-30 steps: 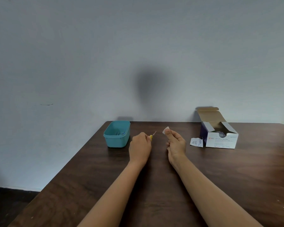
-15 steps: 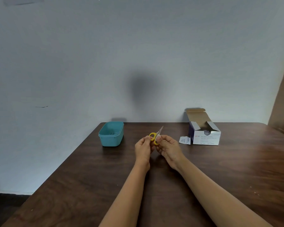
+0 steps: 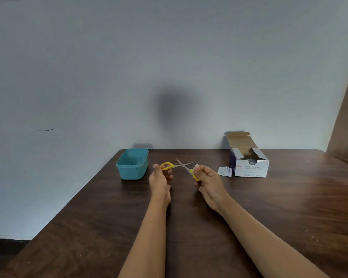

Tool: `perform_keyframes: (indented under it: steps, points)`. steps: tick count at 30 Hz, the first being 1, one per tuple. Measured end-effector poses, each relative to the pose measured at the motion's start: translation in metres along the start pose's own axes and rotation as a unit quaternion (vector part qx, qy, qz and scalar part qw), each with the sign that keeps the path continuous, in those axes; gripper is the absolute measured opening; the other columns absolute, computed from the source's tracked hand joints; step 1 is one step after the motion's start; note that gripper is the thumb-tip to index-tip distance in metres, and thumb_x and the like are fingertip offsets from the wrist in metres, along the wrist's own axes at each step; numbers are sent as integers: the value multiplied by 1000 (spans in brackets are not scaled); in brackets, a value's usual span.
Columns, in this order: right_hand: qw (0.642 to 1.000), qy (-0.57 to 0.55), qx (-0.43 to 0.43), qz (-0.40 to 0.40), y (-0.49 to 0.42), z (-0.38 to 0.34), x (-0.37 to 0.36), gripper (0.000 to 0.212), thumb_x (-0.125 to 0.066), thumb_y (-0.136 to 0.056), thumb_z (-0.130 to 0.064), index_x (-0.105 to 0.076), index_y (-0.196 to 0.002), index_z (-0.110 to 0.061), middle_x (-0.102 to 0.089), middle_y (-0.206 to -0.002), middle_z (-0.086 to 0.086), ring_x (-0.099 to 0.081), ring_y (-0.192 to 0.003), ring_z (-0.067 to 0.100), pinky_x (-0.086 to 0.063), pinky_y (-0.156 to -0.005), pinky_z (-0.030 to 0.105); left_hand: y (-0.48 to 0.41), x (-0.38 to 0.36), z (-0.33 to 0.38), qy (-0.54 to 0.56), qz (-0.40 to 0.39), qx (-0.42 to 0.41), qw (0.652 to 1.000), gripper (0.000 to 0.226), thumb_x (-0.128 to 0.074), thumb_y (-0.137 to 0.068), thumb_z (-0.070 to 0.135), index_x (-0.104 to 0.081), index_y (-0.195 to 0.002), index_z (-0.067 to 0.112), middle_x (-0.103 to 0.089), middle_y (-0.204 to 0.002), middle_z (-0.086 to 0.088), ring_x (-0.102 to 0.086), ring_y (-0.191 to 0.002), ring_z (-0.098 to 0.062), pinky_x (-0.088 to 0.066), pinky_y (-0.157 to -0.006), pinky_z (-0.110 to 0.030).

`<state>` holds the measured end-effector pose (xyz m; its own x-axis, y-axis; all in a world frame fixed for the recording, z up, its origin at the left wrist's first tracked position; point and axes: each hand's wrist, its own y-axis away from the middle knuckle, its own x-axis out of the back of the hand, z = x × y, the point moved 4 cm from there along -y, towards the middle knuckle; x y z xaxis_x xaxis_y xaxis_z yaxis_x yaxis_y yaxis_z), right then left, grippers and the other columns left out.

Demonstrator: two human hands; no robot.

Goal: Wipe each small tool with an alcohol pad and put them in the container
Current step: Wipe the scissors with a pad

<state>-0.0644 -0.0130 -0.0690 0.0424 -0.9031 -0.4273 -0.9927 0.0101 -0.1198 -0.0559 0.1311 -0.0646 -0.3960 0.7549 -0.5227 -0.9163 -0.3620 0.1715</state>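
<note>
**A:** Your left hand (image 3: 160, 180) is up off the dark wooden table (image 3: 289, 207), fingers curled round one yellow loop of the small scissors (image 3: 182, 165). That loop pokes out just above your knuckles.

**B:** And your right hand (image 3: 208, 180) has the other yellow handle, closed around it. The scissors are spread wide, blades crossing in an X in the air between your two hands, tips pointing away from you.

**A:** Look at the right thumb and forefinger: a bit of white, the alcohol pad (image 3: 196, 166), pinched there, right against the shank of the blade on that side. How much of the pad is folded into your grip, I can't tell.

**B:** Both hands firmly closed, then: left on the scissors alone, right on handle and pad together.

**A:** Off to your left, near the table's far corner, sits the teal container (image 3: 132, 164), open-topped, close beside your left hand but not touching it. Something thin and dark lies on its floor; too small to name.

**B:** On your right, the white box of alcohol swabs (image 3: 250, 167), lid flap standing up, end flaps splayed open. Packets show dimly inside.

**A:** Just beside its left face lies a torn white wrapper (image 3: 225, 171), flat on the wood, between the box and your right hand.

**B:** Plain pale wall (image 3: 109, 77) behind it all, with a soft shadow above the table's far edge.
</note>
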Motion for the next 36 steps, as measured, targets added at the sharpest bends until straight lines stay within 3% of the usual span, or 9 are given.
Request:
perform_keyframes:
  steps: [7,14,20,24,28,36]
  points:
    - [995,79,57,33,-3,-3,7,7,-63,-91,-21,-66,-88,-16,-57,-70,-5,-42,-62,5,-38,-56,20,-12,4,2,-127,5,-65,990,36,-33,-103,37,-55,-81,17,-57,-74,-3,-54,-68,-11,-48,-68,-26]
    - [983,129,126,26,-1,-12,7,5,-65,-88,-14,-67,-87,-10,-62,-69,-2,-51,-57,-1,-42,-55,11,-18,7,6,-158,-1,-59,986,34,-33,-103,37,-54,-84,18,-57,-78,-3,-54,-72,-10,-50,-72,-27]
    - [982,132,136,17,-1,-15,12,6,-67,-86,-12,-69,-83,-16,-65,-66,-9,-54,-58,-3,-44,-57,11,-13,7,5,-121,-2,-58,991,38,-38,-100,41,-59,-82,16,-58,-74,-2,-54,-69,-10,-49,-68,-25]
    - [989,53,114,74,-4,-12,21,4,-67,-86,-9,-68,-85,-13,-64,-66,-7,-52,-59,-1,-42,-54,12,1,-8,-2,-52,-78,-38,995,44,-44,-96,47,-65,-85,10,-67,-75,-3,-58,-66,-10,-50,-68,-25]
    - [988,-19,96,120,-7,-11,27,7,-67,-85,-8,-67,-84,-15,-66,-61,-11,-52,-63,2,-41,-57,15,13,-24,-18,-195,-188,-71,960,31,-55,-94,37,-71,-90,11,-72,-83,-4,-62,-71,-8,-49,-65,-18]
    - [996,21,73,52,-6,-8,21,4,-67,-85,-9,-69,-85,-13,-70,-73,0,-56,-70,11,-46,-67,22,18,-32,-23,-270,-233,-140,924,17,-65,-89,26,-74,-91,12,-73,-81,0,-63,-69,-3,-44,-58,-8]
